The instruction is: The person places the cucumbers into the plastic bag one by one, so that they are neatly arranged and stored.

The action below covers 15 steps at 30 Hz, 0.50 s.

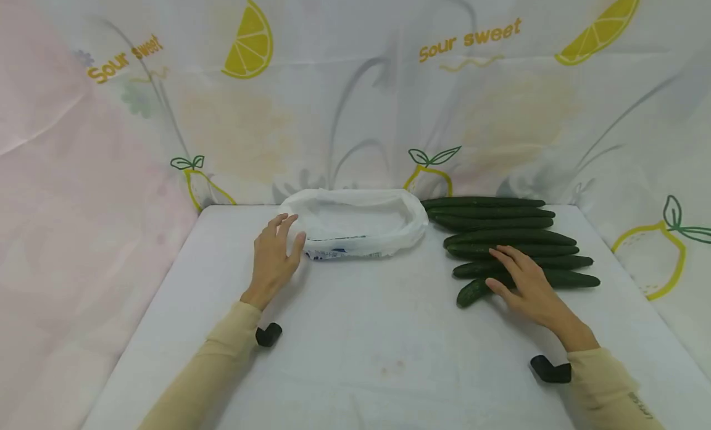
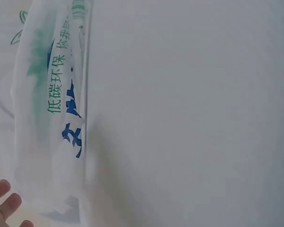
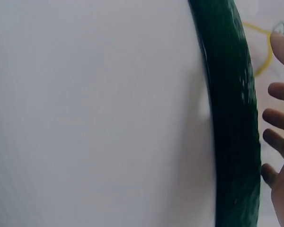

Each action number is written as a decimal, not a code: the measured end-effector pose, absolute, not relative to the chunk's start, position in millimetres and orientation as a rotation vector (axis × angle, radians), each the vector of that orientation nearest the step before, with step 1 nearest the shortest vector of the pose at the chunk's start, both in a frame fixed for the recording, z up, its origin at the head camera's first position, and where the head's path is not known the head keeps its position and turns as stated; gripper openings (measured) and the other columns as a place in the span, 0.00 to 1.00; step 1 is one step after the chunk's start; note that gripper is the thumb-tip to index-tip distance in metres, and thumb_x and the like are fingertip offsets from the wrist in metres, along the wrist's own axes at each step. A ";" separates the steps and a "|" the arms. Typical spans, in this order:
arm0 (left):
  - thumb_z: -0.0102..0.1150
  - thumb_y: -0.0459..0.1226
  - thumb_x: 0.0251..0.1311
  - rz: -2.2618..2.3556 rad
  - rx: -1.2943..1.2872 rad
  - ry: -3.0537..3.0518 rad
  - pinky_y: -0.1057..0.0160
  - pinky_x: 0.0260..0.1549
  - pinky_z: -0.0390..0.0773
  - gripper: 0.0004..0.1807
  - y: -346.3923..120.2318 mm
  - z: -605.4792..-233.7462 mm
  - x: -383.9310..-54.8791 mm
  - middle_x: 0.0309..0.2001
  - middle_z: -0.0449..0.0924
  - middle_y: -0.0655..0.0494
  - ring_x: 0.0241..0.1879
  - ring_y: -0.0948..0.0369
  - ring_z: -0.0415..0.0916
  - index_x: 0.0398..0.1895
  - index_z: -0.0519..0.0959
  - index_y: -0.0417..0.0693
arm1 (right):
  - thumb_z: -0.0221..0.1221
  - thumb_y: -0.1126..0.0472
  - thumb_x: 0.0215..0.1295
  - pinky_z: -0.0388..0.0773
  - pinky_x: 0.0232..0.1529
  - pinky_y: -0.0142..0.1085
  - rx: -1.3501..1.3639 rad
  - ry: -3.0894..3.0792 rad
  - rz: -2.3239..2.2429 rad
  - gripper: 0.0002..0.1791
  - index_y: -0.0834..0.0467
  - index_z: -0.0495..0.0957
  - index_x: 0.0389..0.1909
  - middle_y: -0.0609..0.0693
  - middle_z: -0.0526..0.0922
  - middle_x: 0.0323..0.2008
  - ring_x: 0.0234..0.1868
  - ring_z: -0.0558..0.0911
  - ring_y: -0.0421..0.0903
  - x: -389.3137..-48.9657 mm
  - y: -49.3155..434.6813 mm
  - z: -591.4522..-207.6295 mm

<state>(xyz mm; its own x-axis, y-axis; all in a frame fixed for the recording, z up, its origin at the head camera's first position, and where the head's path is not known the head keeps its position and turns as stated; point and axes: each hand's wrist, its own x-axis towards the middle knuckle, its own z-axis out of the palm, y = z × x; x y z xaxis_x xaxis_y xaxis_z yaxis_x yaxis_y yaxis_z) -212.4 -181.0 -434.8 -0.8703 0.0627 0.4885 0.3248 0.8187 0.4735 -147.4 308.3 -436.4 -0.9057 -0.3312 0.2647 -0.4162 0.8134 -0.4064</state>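
Observation:
A white plastic bag stands at the back middle of the table, its mouth spread wide and its rim folded outward. Green and blue print shows on its side in the left wrist view. Beside the bag's left end is my left hand, fingers apart and slightly bent, holding nothing; whether it touches the plastic I cannot tell. Several dark green cucumbers lie side by side to the right. Over the nearest cucumber my right hand hovers or rests with spread fingers, not curled round it.
A white-covered table carries everything. Behind it hangs a cloth backdrop printed with lemons and lettering. Black wrist-worn devices stick out beside both sleeves.

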 end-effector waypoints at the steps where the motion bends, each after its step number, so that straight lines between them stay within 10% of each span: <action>1: 0.45 0.49 0.68 -0.834 -0.260 -2.514 0.37 0.56 0.59 0.26 -181.8 -436.5 -214.6 0.64 0.64 0.42 0.62 0.43 0.63 0.65 0.67 0.47 | 0.57 0.54 0.65 0.52 0.58 0.68 0.576 -2.795 0.712 0.33 0.60 0.61 0.68 0.66 0.60 0.66 0.65 0.58 0.69 -148.2 312.7 -437.4; 15: 0.41 0.51 0.70 -1.482 0.171 -2.306 0.51 0.59 0.66 0.34 -186.0 -451.3 -241.6 0.64 0.62 0.43 0.64 0.49 0.62 0.73 0.52 0.43 | 0.53 0.63 0.67 0.52 0.54 0.69 0.364 -2.578 0.964 0.21 0.68 0.68 0.59 0.71 0.61 0.61 0.60 0.59 0.74 -147.8 367.2 -447.8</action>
